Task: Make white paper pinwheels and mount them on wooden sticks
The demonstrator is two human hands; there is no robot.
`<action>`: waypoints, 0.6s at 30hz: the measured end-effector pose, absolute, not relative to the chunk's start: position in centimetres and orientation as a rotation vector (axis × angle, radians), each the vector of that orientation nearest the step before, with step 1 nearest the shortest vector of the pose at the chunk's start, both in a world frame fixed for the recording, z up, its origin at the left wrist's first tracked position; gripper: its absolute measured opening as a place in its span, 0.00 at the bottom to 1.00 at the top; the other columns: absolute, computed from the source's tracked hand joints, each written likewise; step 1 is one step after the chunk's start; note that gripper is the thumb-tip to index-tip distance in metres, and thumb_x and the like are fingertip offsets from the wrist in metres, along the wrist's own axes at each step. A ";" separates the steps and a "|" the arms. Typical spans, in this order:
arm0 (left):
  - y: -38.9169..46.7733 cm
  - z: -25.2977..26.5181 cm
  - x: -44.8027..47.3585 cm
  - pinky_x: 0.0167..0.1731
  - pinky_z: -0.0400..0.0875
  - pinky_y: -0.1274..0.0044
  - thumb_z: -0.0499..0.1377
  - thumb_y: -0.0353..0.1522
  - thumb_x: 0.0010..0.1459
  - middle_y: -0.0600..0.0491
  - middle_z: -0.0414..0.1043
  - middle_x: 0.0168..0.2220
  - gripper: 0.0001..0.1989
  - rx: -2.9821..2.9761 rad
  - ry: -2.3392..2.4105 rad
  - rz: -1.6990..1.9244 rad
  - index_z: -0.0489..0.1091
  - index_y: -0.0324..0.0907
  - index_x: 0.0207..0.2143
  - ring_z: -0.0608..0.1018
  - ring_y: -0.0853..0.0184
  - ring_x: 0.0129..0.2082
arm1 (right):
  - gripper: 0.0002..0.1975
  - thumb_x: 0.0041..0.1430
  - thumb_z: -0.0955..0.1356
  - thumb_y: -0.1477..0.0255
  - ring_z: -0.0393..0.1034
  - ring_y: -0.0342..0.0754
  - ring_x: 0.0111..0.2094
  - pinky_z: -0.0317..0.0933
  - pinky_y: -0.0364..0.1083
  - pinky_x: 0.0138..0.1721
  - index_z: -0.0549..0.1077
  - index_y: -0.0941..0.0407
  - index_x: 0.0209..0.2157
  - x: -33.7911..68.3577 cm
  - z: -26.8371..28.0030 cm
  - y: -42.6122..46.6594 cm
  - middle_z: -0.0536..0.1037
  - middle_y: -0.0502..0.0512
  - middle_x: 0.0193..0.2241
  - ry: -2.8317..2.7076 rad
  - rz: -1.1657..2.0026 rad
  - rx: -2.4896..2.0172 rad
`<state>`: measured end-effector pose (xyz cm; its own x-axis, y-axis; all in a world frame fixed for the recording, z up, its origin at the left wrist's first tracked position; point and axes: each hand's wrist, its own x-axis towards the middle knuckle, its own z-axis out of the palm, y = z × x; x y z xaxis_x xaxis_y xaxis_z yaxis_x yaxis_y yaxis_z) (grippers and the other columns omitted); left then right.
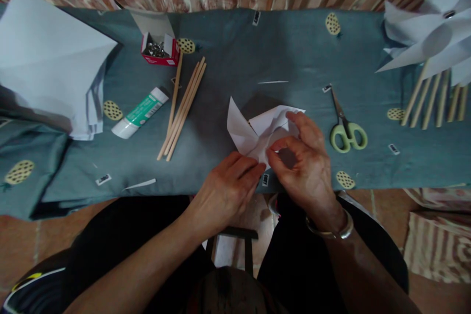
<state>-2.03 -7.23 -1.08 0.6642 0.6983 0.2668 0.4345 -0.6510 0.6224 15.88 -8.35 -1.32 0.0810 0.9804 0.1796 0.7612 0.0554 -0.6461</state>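
A white paper pinwheel [239,130], partly folded, lies on the cloth-covered table in front of me. My left hand [230,186] grips its near edge, fingers closed on the paper. My right hand [305,159] pinches another part near the middle between thumb and index finger, while its other fingers rest on the right flap. The hands cover the near side of the paper. To the right of them lie scissors [346,130] with green handles. Several wooden sticks [187,108] are on the left.
A glue stick [140,113] lies left of the sticks, below an open red box [160,51] of small metal pieces. Stacked white sheets [47,64] fill the far left. Finished-looking paper pinwheels [437,34] on sticks lie at the right. Paper slivers [142,184] are scattered on the tablecloth [294,59].
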 end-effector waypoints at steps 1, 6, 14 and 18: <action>-7.2 -1.0 -2.0 0.39 0.79 0.70 0.56 0.24 0.62 0.45 0.76 0.39 0.10 2.365 0.875 0.682 0.72 0.31 0.45 0.75 0.63 0.38 | 0.05 0.57 0.69 0.73 0.52 0.59 0.66 0.46 0.63 0.68 0.75 0.48 0.33 15.8 -1.3 -8.4 0.64 0.43 0.62 -1.726 0.469 -1.738; -7.2 -0.9 -2.0 0.38 0.79 0.70 0.56 0.25 0.63 0.46 0.76 0.38 0.10 2.383 0.878 0.684 0.72 0.32 0.45 0.75 0.63 0.38 | 0.10 0.60 0.67 0.75 0.51 0.58 0.67 0.47 0.60 0.68 0.77 0.47 0.39 15.7 -1.3 -8.6 0.62 0.43 0.64 -1.808 0.423 -1.688; -7.1 -1.0 -1.9 0.38 0.79 0.70 0.56 0.25 0.63 0.46 0.75 0.38 0.09 2.388 0.883 0.670 0.72 0.32 0.44 0.74 0.63 0.38 | 0.12 0.65 0.63 0.74 0.52 0.60 0.67 0.53 0.64 0.64 0.76 0.52 0.45 15.7 -2.3 -9.2 0.60 0.53 0.66 -1.979 0.207 -1.635; -7.1 -0.9 -2.0 0.37 0.78 0.71 0.55 0.25 0.63 0.46 0.75 0.37 0.09 2.385 0.887 0.642 0.73 0.32 0.43 0.74 0.63 0.38 | 0.15 0.66 0.61 0.76 0.50 0.58 0.68 0.54 0.65 0.62 0.72 0.50 0.51 15.3 -2.6 -9.8 0.63 0.55 0.65 -2.027 0.135 -1.644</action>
<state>-1.98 -7.11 -0.90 0.6746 0.6949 0.2489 0.4530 -0.6560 0.6037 15.28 -9.78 -2.55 -0.1262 0.9354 0.3304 0.8832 0.2576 -0.3919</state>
